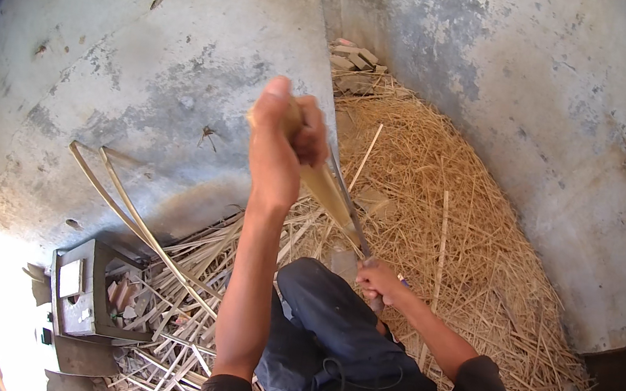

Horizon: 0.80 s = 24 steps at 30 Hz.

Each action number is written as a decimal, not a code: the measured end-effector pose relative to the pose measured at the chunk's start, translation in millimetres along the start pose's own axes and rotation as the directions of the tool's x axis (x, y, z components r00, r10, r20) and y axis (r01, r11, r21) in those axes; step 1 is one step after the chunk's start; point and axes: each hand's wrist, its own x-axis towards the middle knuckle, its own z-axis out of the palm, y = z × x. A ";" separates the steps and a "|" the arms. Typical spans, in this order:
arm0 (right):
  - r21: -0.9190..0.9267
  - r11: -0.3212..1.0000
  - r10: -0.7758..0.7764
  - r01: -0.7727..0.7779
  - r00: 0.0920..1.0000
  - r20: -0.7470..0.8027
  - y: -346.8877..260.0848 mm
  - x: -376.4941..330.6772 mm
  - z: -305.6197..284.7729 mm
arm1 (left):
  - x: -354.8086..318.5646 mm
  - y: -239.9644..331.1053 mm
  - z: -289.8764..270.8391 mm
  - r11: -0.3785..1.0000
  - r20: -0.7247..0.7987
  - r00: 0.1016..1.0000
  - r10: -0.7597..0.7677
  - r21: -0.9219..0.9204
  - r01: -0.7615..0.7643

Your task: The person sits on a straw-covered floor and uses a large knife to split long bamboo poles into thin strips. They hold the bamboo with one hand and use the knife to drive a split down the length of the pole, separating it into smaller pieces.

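My left hand (pixel 287 134) is raised in front of me, its fingers wrapped round the upper end of a split bamboo piece (pixel 324 191). From there the bamboo slants down to the right, towards my knee. Lower down, my right hand (pixel 381 280) is closed on the handle of a long-bladed knife (pixel 356 227). Its dark blade points up and away, lying along the bamboo's right side. Whether the edge is in the bamboo I cannot tell. Slight blur softens my left fingers.
Pale shavings (pixel 441 253) heap up along the right wall. Bamboo strips (pixel 171 352) litter the floor at my left, and two long bent strips (pixel 127 205) lean on the wall. A grey box (pixel 83 323) holds rubble. Bricks (pixel 356 59) fill the far corner.
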 end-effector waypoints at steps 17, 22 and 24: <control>0.087 0.938 -0.347 0.336 0.918 0.191 -67.3 -19.9 19.4 | -5.6 3.4 4.5 1.000 -0.008 1.000 -0.017 -0.006 0.017; 0.070 0.925 0.368 -0.373 0.927 0.073 26.3 28.8 -40.5 | -6.6 3.5 -7.4 1.000 0.032 0.999 -0.001 -0.027 0.002; 0.185 0.898 0.388 -0.399 0.917 0.093 36.7 26.2 -54.9 | -5.8 5.1 -14.7 0.999 0.042 0.999 0.004 -0.040 -0.002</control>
